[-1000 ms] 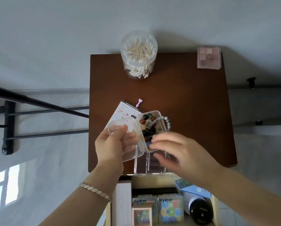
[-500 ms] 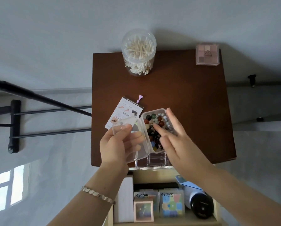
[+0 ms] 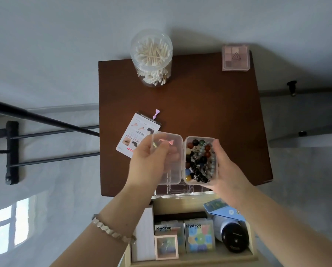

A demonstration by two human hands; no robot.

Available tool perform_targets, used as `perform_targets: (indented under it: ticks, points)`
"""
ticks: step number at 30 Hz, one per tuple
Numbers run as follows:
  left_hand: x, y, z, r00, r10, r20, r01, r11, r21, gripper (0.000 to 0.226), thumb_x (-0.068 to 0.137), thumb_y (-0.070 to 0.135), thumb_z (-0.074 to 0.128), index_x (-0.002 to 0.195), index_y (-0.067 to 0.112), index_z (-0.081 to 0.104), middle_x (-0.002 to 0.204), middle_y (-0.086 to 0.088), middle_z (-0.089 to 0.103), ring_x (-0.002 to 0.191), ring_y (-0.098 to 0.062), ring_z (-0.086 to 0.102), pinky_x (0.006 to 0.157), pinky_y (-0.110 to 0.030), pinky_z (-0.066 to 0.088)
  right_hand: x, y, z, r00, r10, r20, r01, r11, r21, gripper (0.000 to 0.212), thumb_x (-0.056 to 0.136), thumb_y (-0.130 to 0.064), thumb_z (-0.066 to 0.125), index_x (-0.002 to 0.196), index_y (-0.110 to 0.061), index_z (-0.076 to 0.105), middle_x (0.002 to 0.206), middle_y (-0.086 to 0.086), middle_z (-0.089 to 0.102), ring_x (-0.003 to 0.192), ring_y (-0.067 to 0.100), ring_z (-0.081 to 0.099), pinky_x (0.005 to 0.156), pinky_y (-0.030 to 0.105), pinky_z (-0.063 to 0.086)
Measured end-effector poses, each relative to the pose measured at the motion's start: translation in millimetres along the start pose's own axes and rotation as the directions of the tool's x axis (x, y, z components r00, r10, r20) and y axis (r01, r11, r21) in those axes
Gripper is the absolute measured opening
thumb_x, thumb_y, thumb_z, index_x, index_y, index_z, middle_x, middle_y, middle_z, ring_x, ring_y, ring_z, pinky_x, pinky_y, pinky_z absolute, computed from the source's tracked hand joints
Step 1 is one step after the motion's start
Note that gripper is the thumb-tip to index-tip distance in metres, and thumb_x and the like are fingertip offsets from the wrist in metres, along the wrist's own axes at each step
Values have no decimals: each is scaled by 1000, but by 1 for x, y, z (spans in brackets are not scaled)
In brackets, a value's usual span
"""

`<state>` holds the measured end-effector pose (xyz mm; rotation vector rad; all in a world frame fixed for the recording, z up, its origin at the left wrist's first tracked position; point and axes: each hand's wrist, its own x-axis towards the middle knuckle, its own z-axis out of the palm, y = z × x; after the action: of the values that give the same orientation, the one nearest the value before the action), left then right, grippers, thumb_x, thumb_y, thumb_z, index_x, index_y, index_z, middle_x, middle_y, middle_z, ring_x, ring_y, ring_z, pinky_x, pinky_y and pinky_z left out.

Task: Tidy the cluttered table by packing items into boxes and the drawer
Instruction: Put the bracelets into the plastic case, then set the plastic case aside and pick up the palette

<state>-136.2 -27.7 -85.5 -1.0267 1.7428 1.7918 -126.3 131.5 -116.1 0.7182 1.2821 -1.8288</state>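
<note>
Clear plastic bead box [image 3: 196, 183] is up over the near edge of the table [image 3: 199, 105]. On that side, the left hand [image 3: 147, 164] has fingers curled round the open lid [image 3: 172, 176]. The right hand [image 3: 228, 174] cups the half full of beads [image 3: 197, 164], thumb on its rim. Guessing it's held level so nothing spills before it snaps shut.

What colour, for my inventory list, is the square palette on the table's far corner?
The palette is dusty pink; the head view shows it.
</note>
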Motion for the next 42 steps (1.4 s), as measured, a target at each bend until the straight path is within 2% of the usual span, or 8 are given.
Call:
perform_targets:
  ticks: [4,8,12,16,22,27,33,42]
  points:
    - [-16,-4,18,946,37,323,-102,977,186,66,74,63,60,133,48,37,136,13,45,115,-5,52,86,-30,52,-2,9,3,993,-115,-39,111,990,-90,33,99,-41,28,114,-24,52,111,-9,65,85,-5,65,71,12,52]
    - [-21,-18,33,918,149,368,-323,819,474,50,90,60,26,136,62,6,154,20,-7,144,-10,-7,117,-41,10,-7,3,8,996,-45,76,27,975,220,50,86,-54,39,121,-22,55,117,-7,66,110,7,60,93,32,47]
    - [-4,-22,26,912,108,396,-272,881,386,83,94,22,47,142,47,-15,151,12,20,126,-6,42,105,-32,41,-6,-5,2,996,-92,1,92,995,36,44,73,-34,58,112,-13,59,105,5,70,93,13,68,75,31,58]
    - [6,-23,21,900,107,422,-317,825,468,109,75,31,70,147,34,-12,146,8,30,126,-5,41,98,-22,42,2,-5,2,982,-140,-125,129,988,-88,47,65,-40,63,102,-11,63,94,6,72,82,15,70,62,20,55]
    - [24,-19,17,960,138,245,-257,779,572,108,51,51,73,139,47,11,125,5,51,112,-13,57,91,-34,51,23,-13,6,978,-182,-101,153,958,-244,34,78,-38,60,104,-17,61,104,2,69,90,10,67,70,19,54]
    - [64,22,-10,943,308,-126,-141,713,686,90,59,35,79,135,19,34,121,-6,53,109,-27,56,88,-45,51,37,-31,-7,983,-161,-83,85,812,-578,50,89,-40,53,133,-18,45,126,-3,54,109,12,57,92,27,46]
    - [121,54,-35,851,350,-391,15,729,685,76,68,22,76,129,10,33,125,-16,45,114,-36,50,91,-48,48,39,-44,-22,975,-208,-80,107,752,-651,14,92,-26,52,104,-27,58,107,-3,65,100,7,60,94,28,47]
    - [144,35,-30,812,499,-303,155,317,936,87,88,34,56,145,-5,3,139,-33,26,123,-47,34,88,-55,41,107,-112,-61,674,-689,-267,-5,357,-934,34,89,-16,55,123,-13,51,131,11,44,118,25,48,90,26,37]
